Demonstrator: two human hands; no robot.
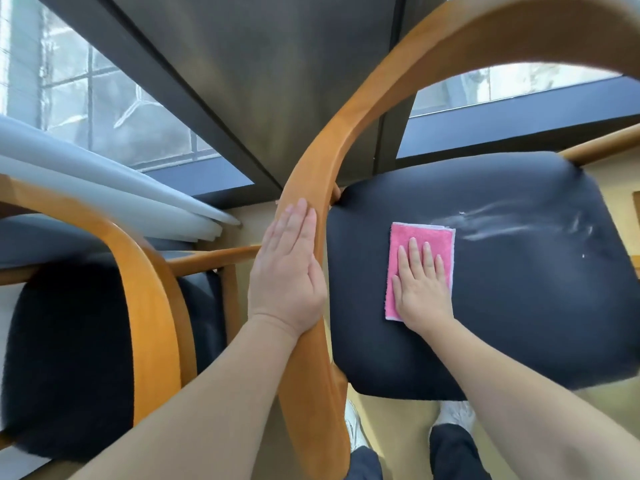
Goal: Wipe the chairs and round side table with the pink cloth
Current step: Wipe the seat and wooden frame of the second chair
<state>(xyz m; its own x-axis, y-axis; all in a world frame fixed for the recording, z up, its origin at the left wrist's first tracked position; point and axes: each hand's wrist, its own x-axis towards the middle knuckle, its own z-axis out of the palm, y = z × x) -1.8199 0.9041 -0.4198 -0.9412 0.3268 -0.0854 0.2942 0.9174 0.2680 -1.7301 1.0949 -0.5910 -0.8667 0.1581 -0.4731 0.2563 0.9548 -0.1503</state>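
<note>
A chair with a dark padded seat point(502, 306) and curved orange wooden arms stands right below me. The folded pink cloth point(415, 251) lies flat on the seat's left half. My right hand point(420, 285) presses down on the cloth, fingers straight and slightly spread. My left hand point(289, 268) lies flat against the chair's left wooden armrest point(311, 188), fingers together, bracing it. A wet streak point(512, 223) shines on the seat to the right of the cloth. A second chair of the same kind point(69, 341) stands at the left. No round side table is in view.
Large windows with dark frames point(242, 98) run behind the chairs, with a pale blind or sill point(104, 188) at the left. My shoes and dark trouser legs point(450, 445) show on the beige floor below the seat.
</note>
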